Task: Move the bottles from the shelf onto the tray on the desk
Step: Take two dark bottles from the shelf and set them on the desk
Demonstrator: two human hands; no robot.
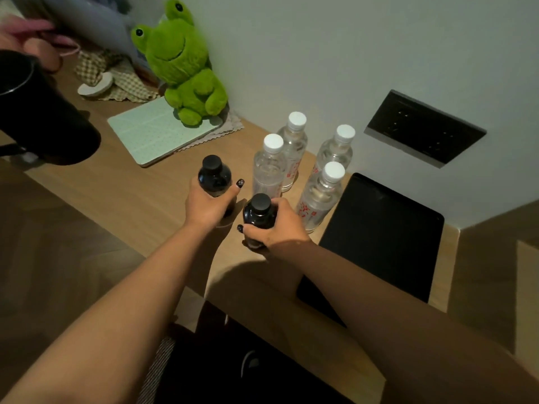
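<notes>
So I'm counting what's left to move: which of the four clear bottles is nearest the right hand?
The front-right clear bottle, just beside the right hand gripping a dark bottle; the other three stand farther back.

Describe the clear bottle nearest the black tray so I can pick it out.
Find the black tray at the desk's right end. Four white-capped clear bottles stand left of it; yours is the front one, right beside the tray's edge, by the right hand.
</notes>
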